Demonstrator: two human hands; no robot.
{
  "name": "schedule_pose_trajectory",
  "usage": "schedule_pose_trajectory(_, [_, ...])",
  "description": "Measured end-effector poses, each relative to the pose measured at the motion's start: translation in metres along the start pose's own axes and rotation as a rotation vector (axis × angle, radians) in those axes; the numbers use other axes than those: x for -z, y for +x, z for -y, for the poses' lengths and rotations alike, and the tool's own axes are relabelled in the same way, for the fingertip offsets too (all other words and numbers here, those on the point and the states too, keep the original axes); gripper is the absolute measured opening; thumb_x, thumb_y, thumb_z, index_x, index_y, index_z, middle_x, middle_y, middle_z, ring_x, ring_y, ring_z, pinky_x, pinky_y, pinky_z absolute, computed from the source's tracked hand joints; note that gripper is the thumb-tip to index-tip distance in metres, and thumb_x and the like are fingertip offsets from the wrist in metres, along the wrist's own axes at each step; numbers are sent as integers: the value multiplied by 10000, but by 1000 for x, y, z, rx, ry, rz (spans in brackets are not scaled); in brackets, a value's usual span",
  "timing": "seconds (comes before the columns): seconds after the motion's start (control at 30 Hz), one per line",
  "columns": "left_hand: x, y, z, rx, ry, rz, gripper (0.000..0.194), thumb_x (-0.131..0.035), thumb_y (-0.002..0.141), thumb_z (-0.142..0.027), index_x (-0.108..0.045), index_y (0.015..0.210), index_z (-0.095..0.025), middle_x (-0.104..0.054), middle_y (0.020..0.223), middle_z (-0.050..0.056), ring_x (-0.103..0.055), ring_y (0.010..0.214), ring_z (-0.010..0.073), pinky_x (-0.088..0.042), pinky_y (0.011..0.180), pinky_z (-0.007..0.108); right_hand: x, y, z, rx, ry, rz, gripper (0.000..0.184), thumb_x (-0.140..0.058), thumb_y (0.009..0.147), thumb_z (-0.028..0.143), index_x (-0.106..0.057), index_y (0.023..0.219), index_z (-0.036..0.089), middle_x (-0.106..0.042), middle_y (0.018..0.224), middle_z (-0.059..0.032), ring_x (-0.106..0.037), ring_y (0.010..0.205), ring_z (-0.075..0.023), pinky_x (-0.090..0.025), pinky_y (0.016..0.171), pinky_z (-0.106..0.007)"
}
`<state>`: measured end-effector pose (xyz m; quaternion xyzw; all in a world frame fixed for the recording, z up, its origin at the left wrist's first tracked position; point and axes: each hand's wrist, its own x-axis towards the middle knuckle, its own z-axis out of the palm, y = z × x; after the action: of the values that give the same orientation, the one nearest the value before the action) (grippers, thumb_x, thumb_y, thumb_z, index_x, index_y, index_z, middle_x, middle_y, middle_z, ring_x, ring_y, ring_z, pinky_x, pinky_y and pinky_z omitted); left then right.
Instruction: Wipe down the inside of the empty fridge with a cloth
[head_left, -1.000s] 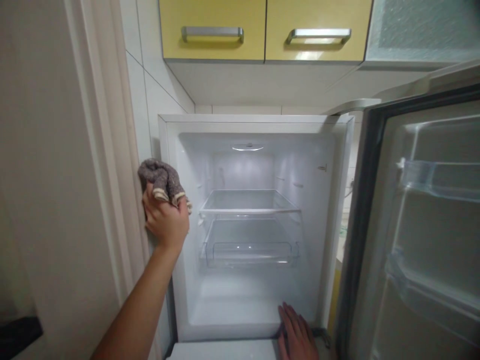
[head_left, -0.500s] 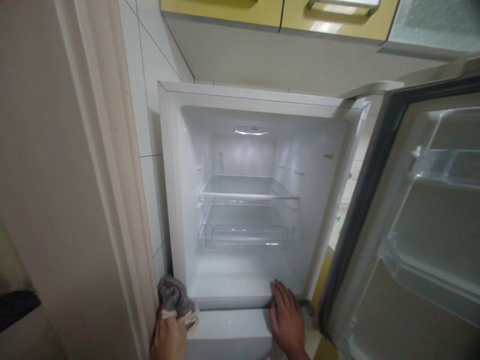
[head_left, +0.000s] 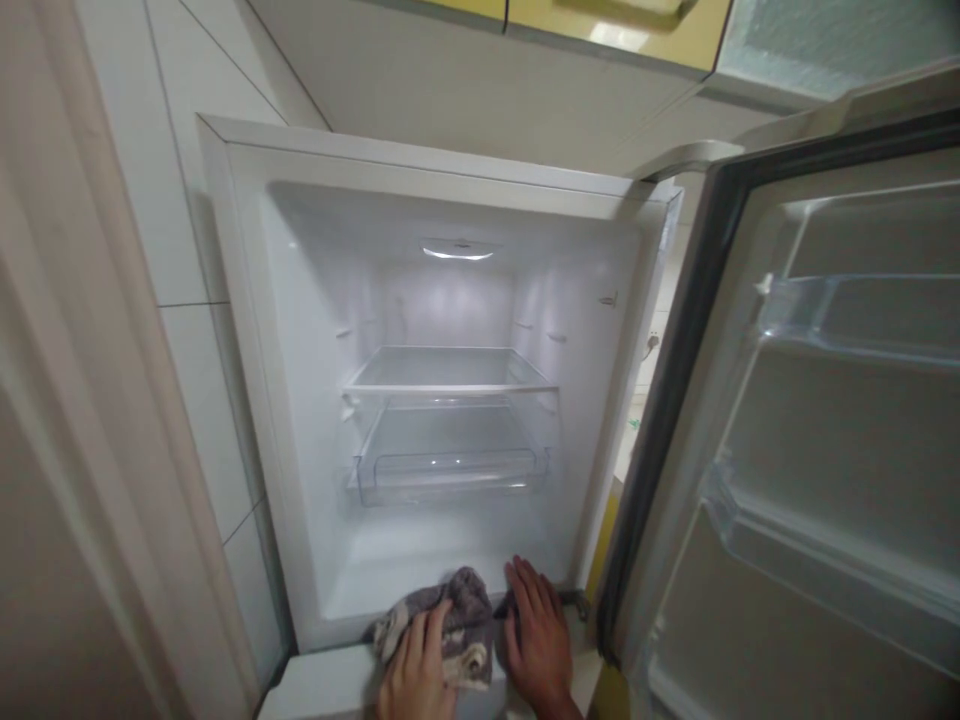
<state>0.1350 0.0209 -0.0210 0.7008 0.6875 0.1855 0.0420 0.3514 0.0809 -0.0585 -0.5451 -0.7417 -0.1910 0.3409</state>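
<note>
An open fridge (head_left: 247, 300) stands before me, lit inside, with a glass shelf (head_left: 450, 385) and a clear drawer (head_left: 450, 470) below it. My left hand (head_left: 416, 670) presses a grey crumpled cloth (head_left: 457, 620) against the fridge's bottom front ledge, fingers flat over the cloth. My right hand (head_left: 536, 635) lies right beside it on the same ledge, fingers stretched out flat, holding nothing.
The fridge door (head_left: 810, 430) swings open at the right, with clear door bins (head_left: 855, 320). White wall tiles (head_left: 180, 200) and a pale door frame (head_left: 67, 400) close in on the left. Yellow cupboards (head_left: 615, 25) hang above.
My left hand slid the cloth down the fridge's left frame edge and then right along the bottom ledge, next to my right hand. The view tilted down and shifted.
</note>
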Motion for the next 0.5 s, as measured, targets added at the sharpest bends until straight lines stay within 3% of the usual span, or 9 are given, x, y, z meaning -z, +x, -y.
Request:
schedule_pose_trajectory(0.1, [-6, 11, -52, -103, -49, 84, 948, -570, 694, 40, -521, 1569, -322, -593, 1559, 17, -538, 1427, 214, -376, 1189, 293, -12, -6, -11, -81, 70, 33, 657, -439, 917, 86, -569, 1532, 277, -621, 1531, -21, -600, 1383, -215, -462, 1172, -402])
schedule_pose_trajectory(0.2, [-8, 15, -64, -174, -56, 113, 967, -546, 675, 8, -490, 1596, -284, -601, 1553, 47, -545, 1428, 242, -378, 1209, 327, -16, -8, -15, -142, 125, 29, 670, -401, 910, 50, -594, 1508, 280, -661, 1485, -10, -639, 1333, -191, -497, 1149, -371])
schedule_pose_trajectory(0.3, [-6, 18, -35, -277, -44, 150, 1021, -522, 616, -8, -491, 1597, -287, -589, 1568, 27, -538, 1447, 257, -371, 1238, 342, -7, -4, -5, -116, 154, -15, 657, -478, 876, 83, -601, 1499, 250, -644, 1505, -37, -611, 1374, -232, -464, 1193, -415])
schedule_pose_trajectory(0.37, [-4, 20, 2, -313, -67, 155, 1032, -526, 593, -31, -509, 1584, -317, -584, 1568, -8, -543, 1447, 260, -387, 1237, 340, 3, 0, 5, -118, 164, -40, 657, -513, 848, 107, -607, 1488, 228, -629, 1521, -58, -573, 1414, -264, -423, 1230, -462])
schedule_pose_trajectory(0.5, [4, 14, 83, -224, -134, 70, 970, -550, 565, -89, -617, 1498, -345, -650, 1493, -30, -606, 1385, 270, -480, 1160, 357, 12, 4, 18, -148, 171, -83, 641, -508, 839, 108, -620, 1459, 221, -635, 1510, -59, -566, 1417, -267, -410, 1238, -474])
